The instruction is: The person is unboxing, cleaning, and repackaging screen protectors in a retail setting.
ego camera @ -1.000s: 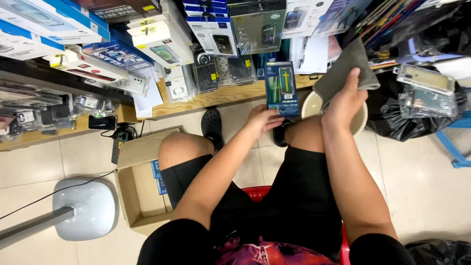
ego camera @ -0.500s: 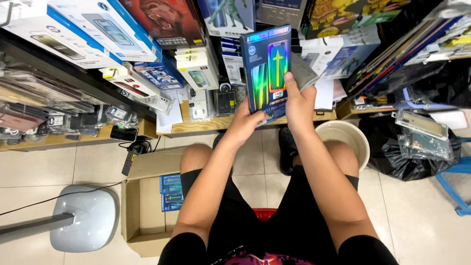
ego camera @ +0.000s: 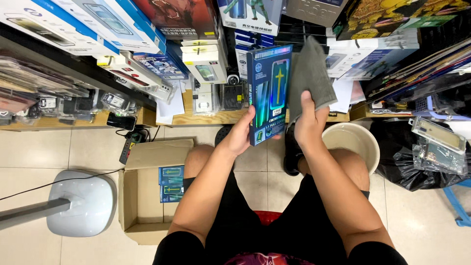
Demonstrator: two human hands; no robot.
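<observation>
Head view: person is sitting on a red stool (ego camera: 267,216), holding things up in front of the shelf.

Change since a second ago: blue box (ego camera: 269,93) and grey cloth (ego camera: 309,78) are now sitting higher and closer to the camera; earlier they were down at knee level over the basin. Half a second ago the box was already up, so the lift is about finished. My read: cloth is getting lined up beside the box face for a wipe.

Hands:
- left hand (ego camera: 240,137) is gripping the box at its lower left edge, thumb on the front, box upright.
- right hand (ego camera: 308,122) is clamping the cloth's lower edge, cloth standing just right of the box, touching or nearly so.

Packaging:
- flat blue boxes, same kind, are lying in the open cardboard carton (ego camera: 140,206) on the floor, at its right wall.
- white-and-blue phone-accessory boxes (ego camera: 98,19) are leaning along the shelf's top left.
- small white packages (ego camera: 206,61) are standing mid-shelf, left of the held box.
- cream basin (ego camera: 353,140) is sitting on the floor by the right knee, black bag (ego camera: 407,162) right of it.
</observation>
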